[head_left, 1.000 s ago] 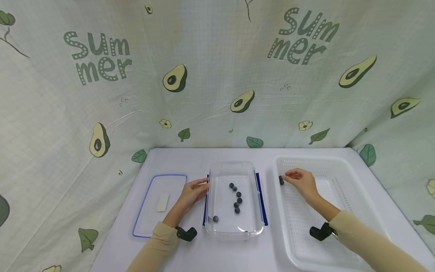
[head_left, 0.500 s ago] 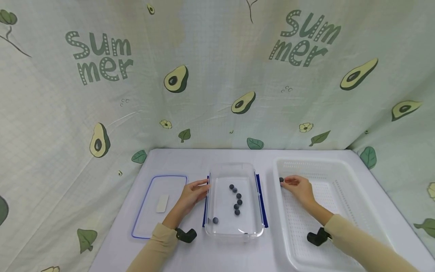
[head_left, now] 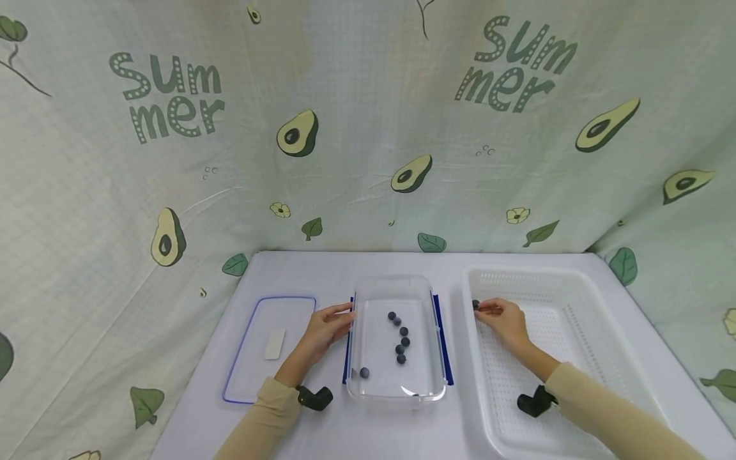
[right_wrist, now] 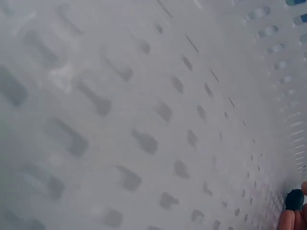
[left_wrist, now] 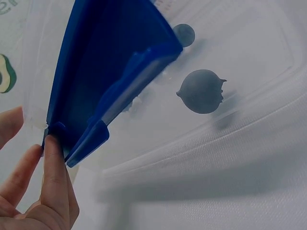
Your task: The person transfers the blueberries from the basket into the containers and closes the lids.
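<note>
A clear plastic box [head_left: 379, 390] with blue side latches stands mid-table, several blueberries [head_left: 404, 331] scattered on its floor. My left hand [head_left: 322, 335] touches the box's left side with fairly straight fingers; in the left wrist view, fingertips meet the end of the open blue latch [left_wrist: 110, 62]. Beyond that latch a larger-looking blueberry [left_wrist: 201, 91] shows through the clear wall. My right hand [head_left: 506, 322] is inside the white basket, at its left wall. Its fingertips pinch a blueberry [head_left: 475, 305]. Only a bit of those fingers [right_wrist: 287, 220] and the dark berry [right_wrist: 294, 199] shows in the right wrist view.
The white perforated basket [head_left: 581, 409] fills the table's right side. Left of the box lies a clear lid [head_left: 244, 377] with a blue rim, a small white rectangular piece [head_left: 275, 344] on it. A printed curtain [head_left: 356, 211] hangs behind the white table [head_left: 339, 265].
A second ago two berries showed at the basket wall by my right fingertips; now one shows there. My right hand has moved slightly down and left. The left hand stays on the box.
</note>
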Demonstrator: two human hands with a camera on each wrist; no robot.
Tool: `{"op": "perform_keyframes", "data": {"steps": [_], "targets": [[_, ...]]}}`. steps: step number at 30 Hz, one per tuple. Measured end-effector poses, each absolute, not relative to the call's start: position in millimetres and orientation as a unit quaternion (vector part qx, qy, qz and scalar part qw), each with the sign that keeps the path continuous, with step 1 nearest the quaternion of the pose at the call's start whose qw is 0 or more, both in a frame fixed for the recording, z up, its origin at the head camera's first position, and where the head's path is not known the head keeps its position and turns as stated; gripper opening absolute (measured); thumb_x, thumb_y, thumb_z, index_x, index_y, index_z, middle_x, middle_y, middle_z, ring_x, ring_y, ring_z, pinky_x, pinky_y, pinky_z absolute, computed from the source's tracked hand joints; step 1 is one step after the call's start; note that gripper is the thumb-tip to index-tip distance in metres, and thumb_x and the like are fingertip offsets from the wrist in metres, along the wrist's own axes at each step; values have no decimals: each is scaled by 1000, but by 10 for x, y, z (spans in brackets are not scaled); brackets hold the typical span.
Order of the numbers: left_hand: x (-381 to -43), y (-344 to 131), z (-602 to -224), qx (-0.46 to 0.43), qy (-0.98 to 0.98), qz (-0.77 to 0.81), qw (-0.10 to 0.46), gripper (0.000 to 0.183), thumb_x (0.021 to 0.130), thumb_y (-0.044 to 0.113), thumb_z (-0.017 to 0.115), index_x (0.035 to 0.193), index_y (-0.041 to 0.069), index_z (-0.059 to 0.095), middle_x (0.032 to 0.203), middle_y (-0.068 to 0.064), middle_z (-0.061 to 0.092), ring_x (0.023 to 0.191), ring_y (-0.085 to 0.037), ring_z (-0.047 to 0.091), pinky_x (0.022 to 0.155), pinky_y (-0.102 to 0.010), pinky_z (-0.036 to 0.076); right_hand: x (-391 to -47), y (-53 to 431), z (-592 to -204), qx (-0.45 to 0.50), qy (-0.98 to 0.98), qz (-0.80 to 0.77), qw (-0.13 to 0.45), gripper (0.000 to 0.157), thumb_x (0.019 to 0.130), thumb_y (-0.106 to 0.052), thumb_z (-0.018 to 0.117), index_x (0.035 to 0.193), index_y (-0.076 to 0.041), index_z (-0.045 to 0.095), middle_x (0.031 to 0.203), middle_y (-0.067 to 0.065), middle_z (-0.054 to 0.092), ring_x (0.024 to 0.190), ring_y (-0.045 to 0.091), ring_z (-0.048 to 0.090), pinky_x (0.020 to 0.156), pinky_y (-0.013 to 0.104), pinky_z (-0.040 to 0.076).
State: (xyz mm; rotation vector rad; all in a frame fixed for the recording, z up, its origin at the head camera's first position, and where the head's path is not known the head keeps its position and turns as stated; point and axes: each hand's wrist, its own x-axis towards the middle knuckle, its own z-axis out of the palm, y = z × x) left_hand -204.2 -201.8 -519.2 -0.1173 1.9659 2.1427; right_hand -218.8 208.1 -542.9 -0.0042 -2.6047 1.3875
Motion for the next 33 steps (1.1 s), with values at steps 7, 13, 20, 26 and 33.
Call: {"op": "perform_keyframes", "data": {"steps": [7, 13, 20, 26, 33], "targets": [[-2041, -2026, -5220, -34, 670, 733, 113, 44, 92, 11, 73, 130, -6, 61, 114, -18, 69, 110, -29, 66, 90, -31, 56, -2193, 2073, -5451, 0, -879, 466, 99, 22, 82, -1, 80, 99, 9, 70, 89, 18, 72, 77, 17, 67, 65, 11, 52], [-2042, -2025, -5201, -37, 666, 737, 110, 44, 92, 11, 73, 131, -7, 60, 110, -14, 70, 109, -29, 66, 91, -32, 56, -2211, 2067, -5455, 11, -876, 470, 102, 21, 81, 2, 80, 98, 10, 70, 88, 19, 71, 76, 15, 66, 64, 11, 53], [-2034, -2029, -5192, -40, 670, 733, 111, 44, 92, 11, 73, 131, -5, 61, 108, -11, 70, 110, -31, 65, 90, -31, 57, -2210, 2060, -5449, 6, -877, 468, 104, 20, 81, 2, 80, 97, 10, 70, 88, 20, 71, 78, 22, 68, 65, 10, 52], [-2026, -2024, -5186, -45, 674, 729, 113, 43, 92, 12, 73, 130, -4, 62, 106, -10, 70, 110, -33, 65, 88, -30, 57, -2209, 2074, -5424, -18, -877, 468, 105, 20, 81, -3, 82, 95, 7, 72, 88, 18, 73, 78, 20, 69, 63, 11, 51], [-2029, -2020, -5184, -47, 672, 730, 112, 43, 92, 11, 73, 131, -3, 62, 107, -11, 70, 108, -31, 66, 88, -29, 57, -2217, 2127, -5332, -8, -878, 463, 122, 18, 82, -4, 81, 94, 6, 73, 87, 18, 72, 77, 14, 68, 62, 11, 51]]}}
